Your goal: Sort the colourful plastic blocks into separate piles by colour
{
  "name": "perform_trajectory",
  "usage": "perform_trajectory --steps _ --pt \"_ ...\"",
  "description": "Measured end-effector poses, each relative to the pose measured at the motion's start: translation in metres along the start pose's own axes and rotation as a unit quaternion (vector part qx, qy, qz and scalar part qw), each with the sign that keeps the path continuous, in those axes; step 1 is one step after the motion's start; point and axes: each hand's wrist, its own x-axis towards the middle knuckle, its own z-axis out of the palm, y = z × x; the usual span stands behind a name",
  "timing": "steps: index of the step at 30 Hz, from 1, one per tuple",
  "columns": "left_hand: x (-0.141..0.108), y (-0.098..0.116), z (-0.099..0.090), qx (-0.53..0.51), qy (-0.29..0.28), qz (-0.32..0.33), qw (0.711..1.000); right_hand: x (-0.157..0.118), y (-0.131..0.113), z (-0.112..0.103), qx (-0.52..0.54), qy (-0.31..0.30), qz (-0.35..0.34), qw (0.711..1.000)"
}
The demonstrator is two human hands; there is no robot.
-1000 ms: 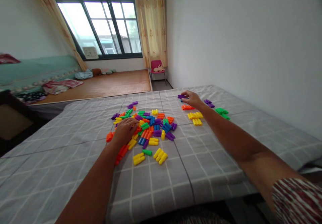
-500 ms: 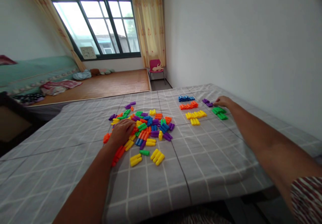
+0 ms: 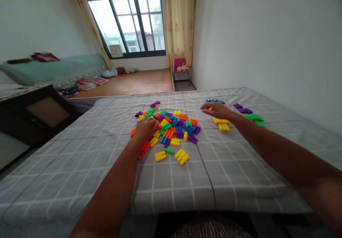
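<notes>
A mixed pile of coloured plastic pieces (image 3: 171,134) lies on the grey checked cloth (image 3: 171,191). My left hand (image 3: 146,127) rests on the pile's left side, its fingers curled down; what they hold, if anything, is hidden. Over the orange group, right of the pile, my right hand (image 3: 215,109) hovers with thumb and fingers apart. It partly hides the orange pieces. Around it are blue pieces (image 3: 215,101) behind and yellow pieces (image 3: 223,124) in front. Farther right lie purple pieces (image 3: 242,109) and green pieces (image 3: 255,118).
Beyond the cloth stands a low wooden platform (image 3: 133,83) with cushions and cloths. A pink chair (image 3: 180,65) holding a soft toy is by the curtain. A dark cabinet (image 3: 40,120) stands at the left, and a white wall (image 3: 267,35) runs along the right.
My right hand has moved left from the purple pieces to the orange group, and its fingers have opened. The view has turned left, while my left hand stays at the pile.
</notes>
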Motion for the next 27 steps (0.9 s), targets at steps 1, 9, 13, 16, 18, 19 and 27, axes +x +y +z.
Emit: perform_trajectory --steps 1,9,13,16,18,19,27 --pt "-0.001 -0.001 0.000 0.005 0.003 -0.006 1.000 0.007 -0.023 0.015 0.019 -0.017 -0.036 0.999" --pt "-0.003 -0.004 -0.003 -0.014 0.004 -0.007 1.000 0.041 -0.081 0.085 -0.056 -0.073 -0.102 0.991" --pt "-0.001 -0.003 -0.002 -0.012 -0.001 0.003 1.000 0.039 -0.070 0.092 -0.020 -0.061 -0.105 0.992" --pt "0.000 -0.002 -0.001 -0.012 -0.003 0.005 1.000 0.032 -0.067 0.092 0.019 -0.043 -0.098 0.994" --pt "0.000 -0.002 -0.001 -0.010 -0.005 0.003 1.000 0.028 -0.067 0.090 0.051 -0.030 -0.086 0.995" --pt "0.000 -0.001 -0.001 -0.009 -0.006 0.002 1.000 0.026 -0.067 0.089 0.067 -0.027 -0.080 0.994" --pt "0.000 -0.008 0.000 0.008 -0.012 0.010 1.000 0.027 -0.070 0.078 0.109 0.004 -0.047 0.993"
